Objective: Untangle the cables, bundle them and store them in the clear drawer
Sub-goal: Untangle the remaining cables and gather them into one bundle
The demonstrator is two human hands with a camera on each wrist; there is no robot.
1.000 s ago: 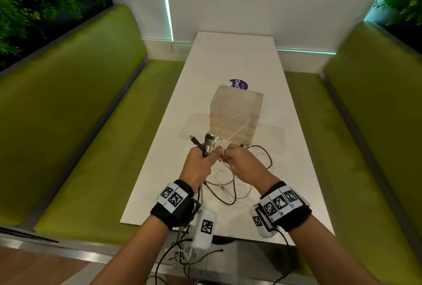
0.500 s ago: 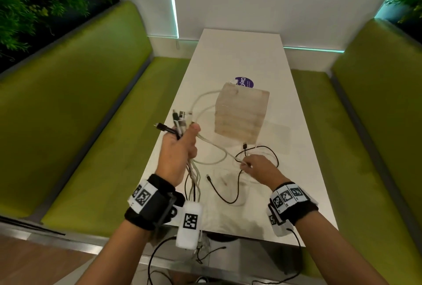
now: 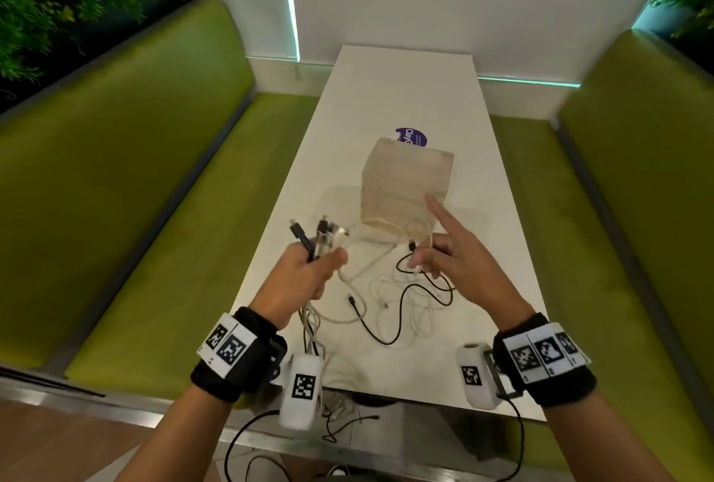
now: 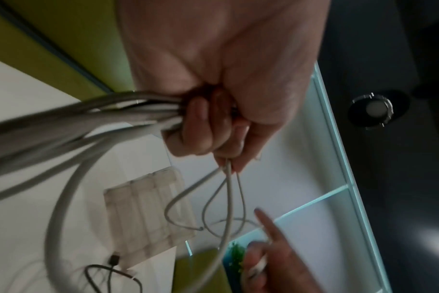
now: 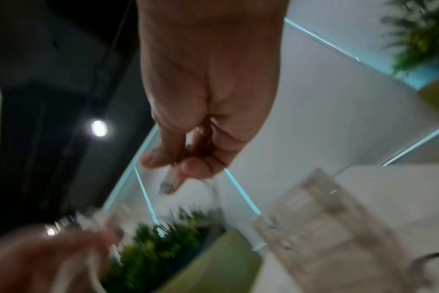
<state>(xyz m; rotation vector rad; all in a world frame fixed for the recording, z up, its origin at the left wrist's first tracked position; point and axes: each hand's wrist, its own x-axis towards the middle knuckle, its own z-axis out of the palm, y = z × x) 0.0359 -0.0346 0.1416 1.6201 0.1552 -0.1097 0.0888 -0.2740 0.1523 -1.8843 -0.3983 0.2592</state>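
Cable ends gathered, tangle not yet free!

My left hand [image 3: 305, 273] is fisted round the cables [image 3: 386, 300] at 9 o'clock; my right hand [image 3: 456, 261] at 3, apart from it, pinches one white plug, forefinger out. Loops sprawl across the table [image 3: 405, 95]; the clear drawer [image 3: 405, 188] waits at 12. Yank now and, I reckon, knots tighten or the drawer gets dragged.

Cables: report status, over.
Left hand grips bunched white and black cables. Right hand pinches one white plug. Clear plastic drawer unit shut; tangle remains.
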